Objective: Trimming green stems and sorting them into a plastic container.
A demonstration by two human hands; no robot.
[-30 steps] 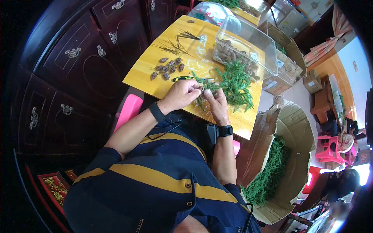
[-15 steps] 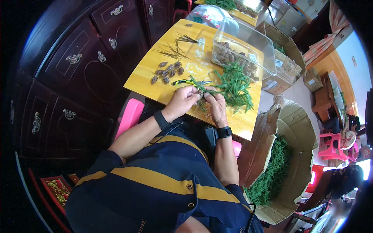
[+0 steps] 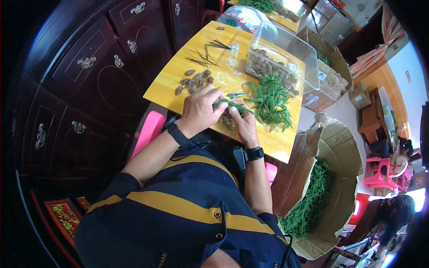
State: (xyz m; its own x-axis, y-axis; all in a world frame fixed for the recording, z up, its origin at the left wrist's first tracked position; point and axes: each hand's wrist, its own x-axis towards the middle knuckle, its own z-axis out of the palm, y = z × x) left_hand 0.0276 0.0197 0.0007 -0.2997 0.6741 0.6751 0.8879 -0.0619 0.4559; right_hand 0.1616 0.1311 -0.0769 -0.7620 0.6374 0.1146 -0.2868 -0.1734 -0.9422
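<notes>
Hands nearly closed: in the head view, left hand and right hand pinch a sprig between thumbs and fingers. A loose pinch could let it slip; left knuckles could knock the pliers just beyond. It bridges both hands, at the table's near edge.
</notes>
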